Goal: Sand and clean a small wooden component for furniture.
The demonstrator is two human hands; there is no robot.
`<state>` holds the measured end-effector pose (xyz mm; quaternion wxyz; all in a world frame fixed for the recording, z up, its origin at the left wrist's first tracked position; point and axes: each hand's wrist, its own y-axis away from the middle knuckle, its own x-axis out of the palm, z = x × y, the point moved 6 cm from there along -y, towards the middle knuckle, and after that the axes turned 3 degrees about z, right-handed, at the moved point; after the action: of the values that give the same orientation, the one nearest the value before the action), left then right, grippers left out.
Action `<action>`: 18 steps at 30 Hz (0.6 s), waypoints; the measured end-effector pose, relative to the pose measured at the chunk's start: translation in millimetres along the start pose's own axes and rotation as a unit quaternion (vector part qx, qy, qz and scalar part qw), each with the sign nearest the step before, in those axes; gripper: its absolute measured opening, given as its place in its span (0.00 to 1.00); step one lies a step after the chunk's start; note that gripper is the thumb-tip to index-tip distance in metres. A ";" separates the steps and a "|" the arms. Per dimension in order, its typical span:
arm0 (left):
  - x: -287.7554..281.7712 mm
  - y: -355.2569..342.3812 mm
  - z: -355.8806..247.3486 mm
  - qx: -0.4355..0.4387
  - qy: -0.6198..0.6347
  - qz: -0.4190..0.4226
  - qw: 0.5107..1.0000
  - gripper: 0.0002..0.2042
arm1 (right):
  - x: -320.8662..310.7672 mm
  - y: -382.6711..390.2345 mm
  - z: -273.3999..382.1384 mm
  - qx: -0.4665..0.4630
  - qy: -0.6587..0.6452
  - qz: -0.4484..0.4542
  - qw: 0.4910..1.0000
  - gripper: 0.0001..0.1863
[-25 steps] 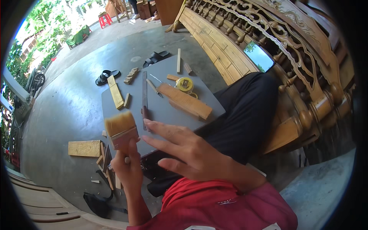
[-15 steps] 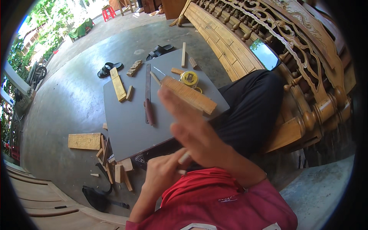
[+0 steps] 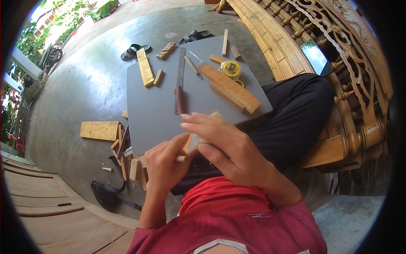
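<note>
My left hand (image 3: 163,163) is closed around a small pale wooden piece (image 3: 181,159), its rounded end sticking out beside the fingers. Between my hands shows a small orange and greyish-white piece (image 3: 192,144), too blurred to name. My right hand (image 3: 230,146) curves over it from the right, fingers together and thumb underneath. A pale tip (image 3: 216,114) pokes up behind the right fingers. Just beyond my hands, a long blade tool with a brown handle (image 3: 180,100) lies on the grey table (image 3: 152,110).
On the table are a thick wooden block (image 3: 230,89), a yellow tape measure (image 3: 231,69), a pen-like tool (image 3: 193,67), a carved piece (image 3: 166,51) and a yellowish board (image 3: 145,67). Black sandals (image 3: 136,51) lie beyond; wood offcuts (image 3: 135,169) and a black bag (image 3: 105,194) at left; a carved bench (image 3: 270,42) at right.
Both hands have risen toward the table. My right hand, stretched out and raised before, has come down over the piece by the left hand. The view has shifted, moving the table rightward and up.
</note>
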<state>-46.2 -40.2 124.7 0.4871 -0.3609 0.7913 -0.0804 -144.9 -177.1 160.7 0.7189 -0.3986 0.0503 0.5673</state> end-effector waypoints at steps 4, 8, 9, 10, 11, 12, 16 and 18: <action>-10.6 2.8 21.5 -0.070 0.018 -0.068 0.995 0.09 | -7.4 4.8 7.1 0.013 -0.042 -0.015 0.999 0.22; -23.9 5.9 32.0 -0.251 0.344 -0.127 0.896 0.19 | 12.1 14.6 -5.1 0.092 -0.098 -0.005 0.991 0.22; -16.9 1.8 28.1 -0.239 0.375 -0.116 0.888 0.20 | 15.6 16.0 -6.2 0.092 -0.103 -0.001 0.990 0.22; -13.3 -0.2 23.7 -0.227 0.407 -0.104 0.879 0.20 | 23.6 16.5 -9.2 0.132 -0.101 0.032 0.986 0.20; -7.3 -0.6 17.2 -0.216 0.434 -0.053 0.873 0.21 | 31.4 18.1 -12.8 0.172 -0.099 0.064 0.978 0.19; -2.2 0.7 15.0 -0.221 0.432 -0.053 0.873 0.21 | 37.2 17.0 -14.8 0.175 -0.104 0.066 0.977 0.19; 15.2 6.8 11.2 -0.228 0.509 0.023 0.830 0.21 | 51.1 12.9 -31.0 0.213 -0.239 0.086 0.943 0.13; 13.4 -0.6 11.4 -0.190 0.487 0.005 0.853 0.22 | 52.2 14.1 -35.4 0.233 -0.306 0.084 0.919 0.12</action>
<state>-40.1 -46.8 109.6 -0.0379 -0.3573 0.9287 -0.0915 -125.2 -158.4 102.1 0.7213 -0.0209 -0.0081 0.6923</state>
